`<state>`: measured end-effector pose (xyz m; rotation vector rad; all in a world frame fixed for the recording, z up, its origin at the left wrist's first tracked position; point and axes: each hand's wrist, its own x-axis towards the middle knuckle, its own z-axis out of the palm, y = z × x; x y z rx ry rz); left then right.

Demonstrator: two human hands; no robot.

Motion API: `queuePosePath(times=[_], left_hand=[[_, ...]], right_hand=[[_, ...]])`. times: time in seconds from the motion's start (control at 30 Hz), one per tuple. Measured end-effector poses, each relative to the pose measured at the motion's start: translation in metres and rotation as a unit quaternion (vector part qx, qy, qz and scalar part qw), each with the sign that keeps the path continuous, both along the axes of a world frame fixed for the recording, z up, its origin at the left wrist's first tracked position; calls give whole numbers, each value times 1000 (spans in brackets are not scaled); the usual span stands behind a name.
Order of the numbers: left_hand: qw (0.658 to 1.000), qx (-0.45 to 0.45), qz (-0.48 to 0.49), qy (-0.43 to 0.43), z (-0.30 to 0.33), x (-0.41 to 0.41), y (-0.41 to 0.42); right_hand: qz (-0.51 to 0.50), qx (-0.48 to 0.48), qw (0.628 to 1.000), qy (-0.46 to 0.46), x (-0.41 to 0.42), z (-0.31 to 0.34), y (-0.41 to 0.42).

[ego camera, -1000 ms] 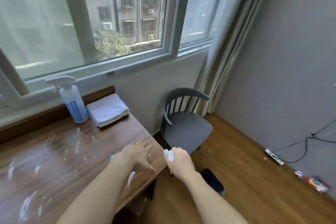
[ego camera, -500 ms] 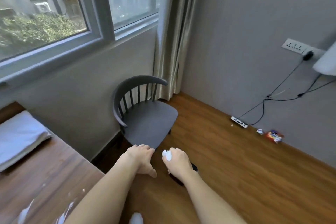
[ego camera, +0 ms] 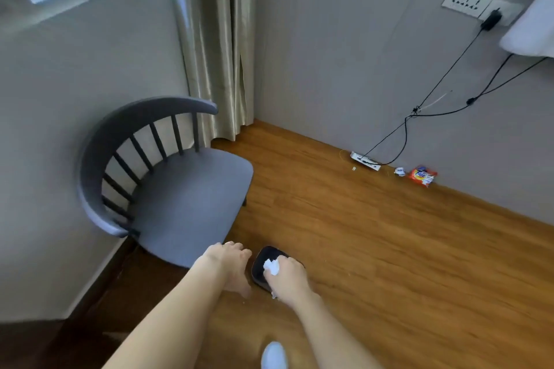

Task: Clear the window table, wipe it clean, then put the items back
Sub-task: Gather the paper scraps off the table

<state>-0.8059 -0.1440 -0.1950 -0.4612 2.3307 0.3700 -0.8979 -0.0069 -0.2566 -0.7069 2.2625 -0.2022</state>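
Above wood floor [ego camera: 374, 249], right hand [ego camera: 286, 277] clamped on crumpled white paper [ego camera: 272, 266], over black bin [ego camera: 262, 263]. Left hand [ego camera: 229, 260] at its 9 o'clock, fingers loosely curled, empty; grey chair [ego camera: 180, 198] at 10 o'clock.

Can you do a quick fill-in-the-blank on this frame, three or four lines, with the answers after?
1. The right hand grips a crumpled white ____ over the small black bin on the floor.
2. The grey chair stands in front of the ____, near the corner.
3. The orange packet lies on the wooden ____ against the wall.
4. The left hand holds ____.

Missing words: tissue; curtain; floor; nothing
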Motion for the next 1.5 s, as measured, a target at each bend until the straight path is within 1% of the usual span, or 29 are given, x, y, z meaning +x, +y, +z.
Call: queuePosePath(times=[0.27,0.47,0.57,0.77,1.03,1.3,1.5], left_hand=[[999,45,17,-24,-154,-67,-15],[998,59,28,-25,-244,-110,-37],[997,55,31,-40,-284,-120,-46],[996,54,33,-58,-341,-131,-52],[995,58,38,-69,-368,-140,-50],[995,60,34,-75,-364,-149,-44],[996,60,27,-63,-329,-153,-41]], right_hand=[[-78,62,992,-74,-72,-167,-5],[-146,102,977,-115,-105,-296,-11],[-156,113,974,-121,-114,-339,-16],[-142,114,975,-127,-119,-376,-27],[-132,125,975,-127,-128,-414,-35],[-118,124,977,-129,-131,-411,-34],[-102,117,981,-114,-132,-369,-41]])
